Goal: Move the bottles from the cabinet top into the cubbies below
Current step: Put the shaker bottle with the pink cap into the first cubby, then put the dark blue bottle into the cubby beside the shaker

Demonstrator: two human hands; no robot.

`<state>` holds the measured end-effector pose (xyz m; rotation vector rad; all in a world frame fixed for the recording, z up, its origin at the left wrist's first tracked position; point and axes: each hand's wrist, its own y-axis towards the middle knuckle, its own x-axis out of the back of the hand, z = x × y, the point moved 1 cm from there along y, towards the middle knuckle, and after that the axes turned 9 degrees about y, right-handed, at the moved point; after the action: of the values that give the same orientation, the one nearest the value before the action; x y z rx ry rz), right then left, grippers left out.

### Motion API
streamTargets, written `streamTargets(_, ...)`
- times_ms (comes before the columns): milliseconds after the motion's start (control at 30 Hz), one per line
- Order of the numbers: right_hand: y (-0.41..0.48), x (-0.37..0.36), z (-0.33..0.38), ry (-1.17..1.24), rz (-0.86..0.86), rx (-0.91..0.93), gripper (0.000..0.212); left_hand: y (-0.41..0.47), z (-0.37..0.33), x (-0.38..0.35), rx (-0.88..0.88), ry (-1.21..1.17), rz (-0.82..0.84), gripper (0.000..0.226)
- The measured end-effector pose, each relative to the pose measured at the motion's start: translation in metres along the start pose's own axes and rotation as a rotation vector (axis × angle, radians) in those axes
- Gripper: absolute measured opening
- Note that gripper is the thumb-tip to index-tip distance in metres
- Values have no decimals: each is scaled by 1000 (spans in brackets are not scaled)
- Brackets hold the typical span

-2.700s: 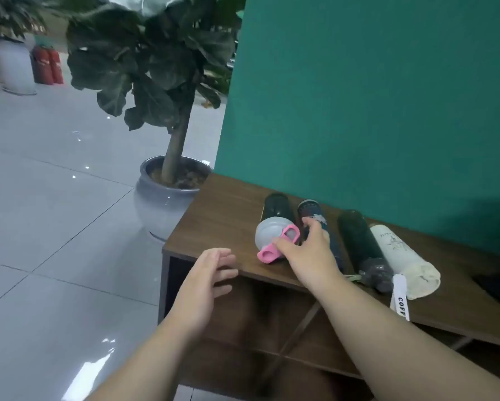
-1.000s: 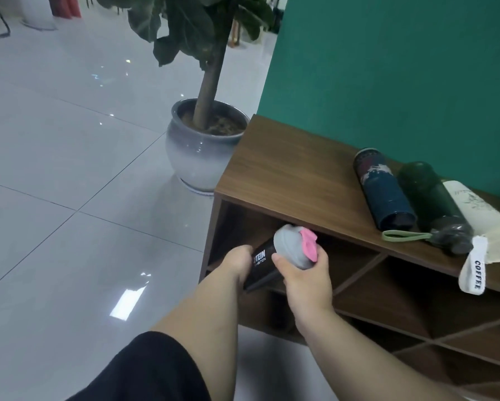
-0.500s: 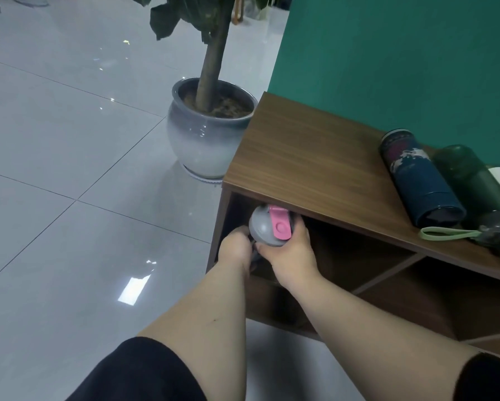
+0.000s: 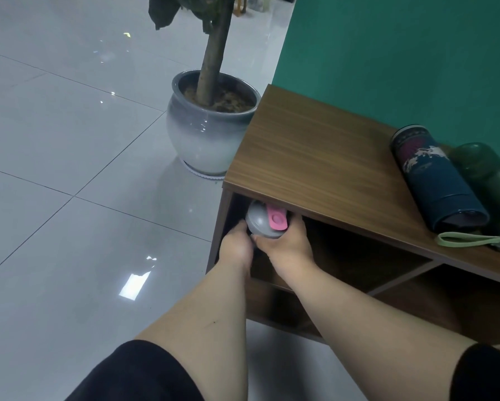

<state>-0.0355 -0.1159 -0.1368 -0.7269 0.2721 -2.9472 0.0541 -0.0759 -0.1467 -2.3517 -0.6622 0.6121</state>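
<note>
Both your hands grip one bottle with a grey domed lid and pink flip cap (image 4: 267,222) in the wooden cabinet's leftmost cubby (image 4: 358,256): left hand (image 4: 235,248) beneath, right hand (image 4: 286,244) clasping the lid.

Both forearms are bare from the hands up to above the elbow. The left hand (image 4: 237,244) and right hand (image 4: 286,244) wear no gloves, rings or watch. Black short sleeves (image 4: 135,374) cover both upper arms, plain and unmarked.
</note>
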Motion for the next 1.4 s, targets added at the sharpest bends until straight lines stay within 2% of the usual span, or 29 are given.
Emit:
streamTargets(100,-3,0,2,-16,13,18,83,-3,-1,1,-20,57,-34,34)
streamTargets(267,-6,1,7,-5,49,16,80,-1,1,0,-47,92,-86,58)
streamTargets(433,-6,6,9,-14,123,-45,79,1,1,-1,-56,94,-81,70)
streamTargets(600,-21,29,12,43,187,-80,95,33,13,8,-17,102,-99,94)
streamTargets(667,-37,44,12,87,210,-109,99,39,17,14,-1,157,-116,91)
streamTargets(733,-58,61,8,113,222,-134,94,18,10,15,20,250,-106,73)
streamTargets(867,-102,101,1,227,238,-106,57,-76,-13,-7,98,446,40,33)
streamTargets(900,-111,113,1,250,225,-88,47,-91,-13,-13,123,505,91,30)
streamTargets(967,-127,140,7,249,172,-31,38,-115,-8,-25,137,572,178,38)
streamTargets(1067,-145,185,25,185,32,83,40,-139,6,-43,76,576,218,55)
streamTargets(1233,-141,239,49,61,-214,210,42,-163,33,-62,-50,409,303,44)
streamTargets(1400,-105,254,67,-160,-313,207,82,-163,31,-72,-144,360,323,43)
